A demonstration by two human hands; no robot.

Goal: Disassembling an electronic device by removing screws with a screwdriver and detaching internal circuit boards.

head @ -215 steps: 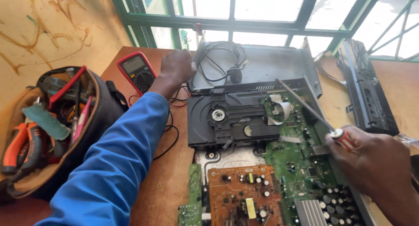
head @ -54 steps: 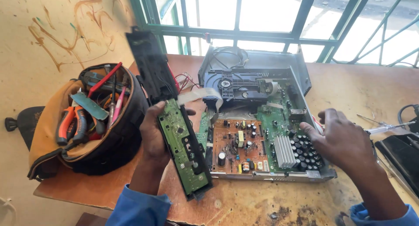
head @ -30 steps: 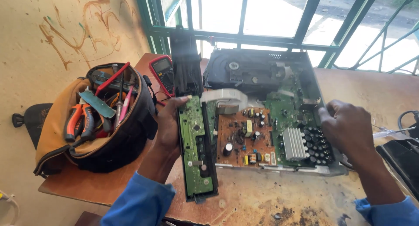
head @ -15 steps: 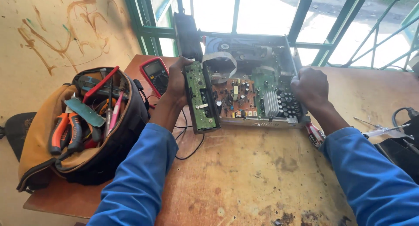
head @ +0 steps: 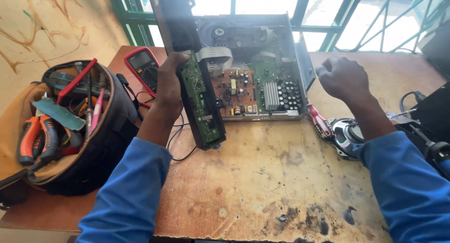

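An opened disc player (head: 262, 69) lies on the worn table (head: 262, 191) with its circuit boards and disc drive bare. My left hand (head: 168, 83) grips the player's detached front panel (head: 199, 97), a long black strip with a green circuit board, tilted against the player's left side and still joined by a grey ribbon cable (head: 213, 55). My right hand (head: 342, 76) hovers loosely curled just right of the player's side wall, holding nothing.
An open tool bag (head: 70, 130) with pliers and screwdrivers stands at the left. A red multimeter (head: 143, 67) lies behind my left hand. A red-handled screwdriver (head: 318, 123), a round speaker (head: 347, 135) and black cables lie at the right. Window bars run behind.
My right hand has come off the player and lifted to its right side. My left hand still holds the front panel at the player's left. The view has moved closer.
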